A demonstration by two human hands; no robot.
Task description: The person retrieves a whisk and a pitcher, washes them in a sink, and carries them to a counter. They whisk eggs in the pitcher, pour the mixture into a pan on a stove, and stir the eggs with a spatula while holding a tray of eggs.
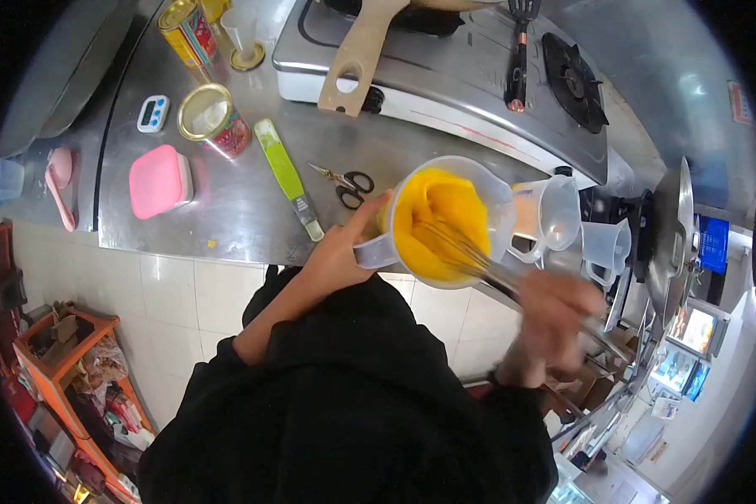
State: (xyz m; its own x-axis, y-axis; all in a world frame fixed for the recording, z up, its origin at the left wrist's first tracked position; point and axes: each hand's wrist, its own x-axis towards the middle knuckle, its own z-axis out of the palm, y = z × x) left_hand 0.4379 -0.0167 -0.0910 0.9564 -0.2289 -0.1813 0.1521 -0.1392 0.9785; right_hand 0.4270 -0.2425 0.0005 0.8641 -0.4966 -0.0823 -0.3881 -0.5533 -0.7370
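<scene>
My left hand [336, 254] is closed around the handle side of a translucent plastic jug [500, 206], which is tilted toward me at the counter's front edge. Inside the jug lies a thick, smooth yellow mixture [428, 202]. A wire whisk [497, 274] dips into it, its handle gripped in my right hand [556, 317], which is blurred. Black-handled scissors [344, 181] lie on the counter just beyond my left hand. Beside them is a flat green tool [284, 168] with pale ends.
A gas stove [445, 76] stands at the back, with a wooden paddle [361, 59] and a slotted turner [519, 67] on it. More plastic jugs [561, 214] are at right. An opened tin [218, 126], pink-lidded box [158, 181] and timer [153, 113] occupy the left.
</scene>
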